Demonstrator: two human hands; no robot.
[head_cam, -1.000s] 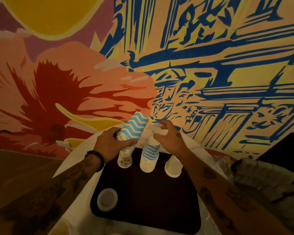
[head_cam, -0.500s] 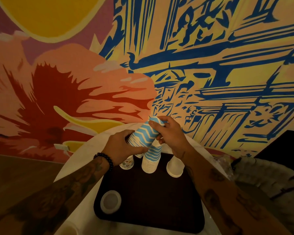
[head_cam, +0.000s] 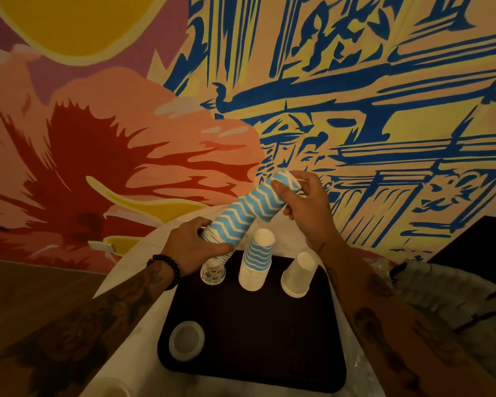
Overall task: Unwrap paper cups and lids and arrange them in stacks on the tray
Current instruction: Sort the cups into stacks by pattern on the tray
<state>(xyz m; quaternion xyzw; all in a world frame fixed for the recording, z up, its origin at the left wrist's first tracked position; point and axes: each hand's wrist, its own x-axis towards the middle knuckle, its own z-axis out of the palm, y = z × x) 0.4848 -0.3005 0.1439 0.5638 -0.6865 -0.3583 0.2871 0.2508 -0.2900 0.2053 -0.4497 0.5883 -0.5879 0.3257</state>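
Cups with a blue-and-white zigzag print formed a long nested stack that was held in the air, above the 12 o'clock edge of a dark tray. The stack was tilted, with its closed end pointing toward 1 o'clock and its bunched rims toward 7 o'clock. The left hand gripped the rim end, fingers curled over the top and thumb laid across the near side. The right hand gripped the closed end, thumb on the near face and fingers wrapped behind. I could not tell whether the stack was parting between the two hands.

Three things stood upside down in a row along the tray's 12 o'clock edge. A small cup with coloured spots stood at 11 o'clock, partly under the left hand. A second zigzag stack stood at 12 o'clock, upright and just below the held one. A plain white stack stood at 1 o'clock. They were near each other but not touching. A white round lid lay flat near the tray's 8 o'clock corner, well apart from the cups.

The tray rested on a pale table. A beaded bracelet circled the left wrist. A painted wall in orange, red, yellow and blue rose behind the table at 12 o'clock.
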